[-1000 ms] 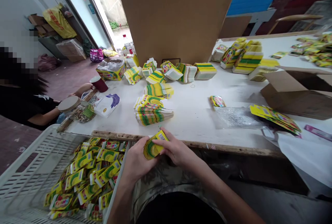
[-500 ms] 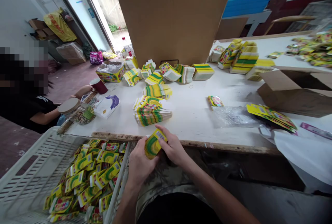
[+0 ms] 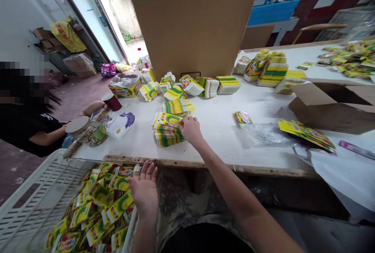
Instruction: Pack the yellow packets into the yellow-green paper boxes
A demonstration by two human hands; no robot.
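My right hand (image 3: 191,129) reaches over the table, its thumb and fingers pinched at the right end of a fanned stack of flat yellow-green cartons (image 3: 166,130). It seems to grip one of them, though the fingertips hide part of it. Lower left, my left hand (image 3: 144,190) is open and palm up at the crate's right rim, with spread fingers and a white wrap on one finger. Under and beside it, the white plastic crate (image 3: 48,184) holds a heap of small yellow-green cartons (image 3: 99,216).
Behind the stack stand more carton bundles (image 3: 175,107). A mug (image 3: 111,101), a lidded jar (image 3: 95,132) and a tissue pack (image 3: 120,124) sit left, near a seated person (image 3: 32,124). To the right are a clear bag (image 3: 265,132) and an open cardboard box (image 3: 331,106).
The carton held between both hands has left them. My left hand has moved left to the crate and opened; my right hand has gone forward onto the fanned stack.
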